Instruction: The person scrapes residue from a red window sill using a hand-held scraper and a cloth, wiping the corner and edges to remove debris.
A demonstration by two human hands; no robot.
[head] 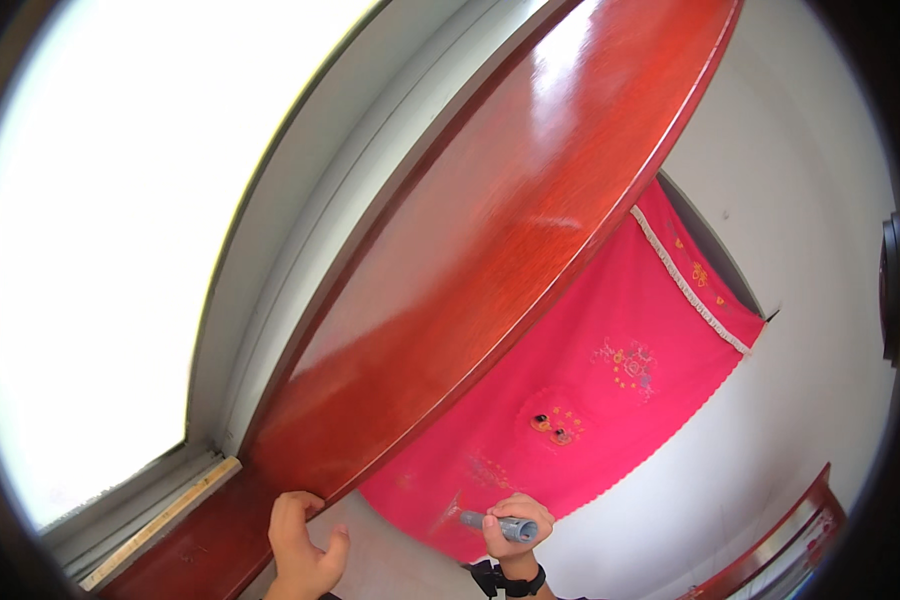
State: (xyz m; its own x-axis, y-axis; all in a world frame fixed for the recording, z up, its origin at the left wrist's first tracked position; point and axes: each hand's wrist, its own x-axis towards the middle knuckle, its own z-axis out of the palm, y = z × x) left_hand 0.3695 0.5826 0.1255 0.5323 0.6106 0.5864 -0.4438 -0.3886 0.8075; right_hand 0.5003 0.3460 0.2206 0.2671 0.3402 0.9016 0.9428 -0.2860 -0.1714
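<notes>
Below the middle, my right hand (pixel 516 525) is closed around a grey hollow tube (pixel 521 531), its open end towards me. The tube's far end points at the pink cloth; a thin pale triangular shape (pixel 448 514) shows there, too faint to identify. My left hand (pixel 304 540) is at the lower left, its fingers bent and thumb apart. Its fingertips meet the outer edge of the glossy red wooden window casing (pixel 450 300), near the lower corner. Nothing shows between that thumb and the fingers.
A bright window (pixel 105 247) in a grey frame fills the left. A pale strip (pixel 161 523) lies along its sill. The embroidered pink cloth (pixel 570 337) hangs on the white wall (pixel 780 187). A dark object (pixel 889 289) and a red-framed piece (pixel 802 525) are at right.
</notes>
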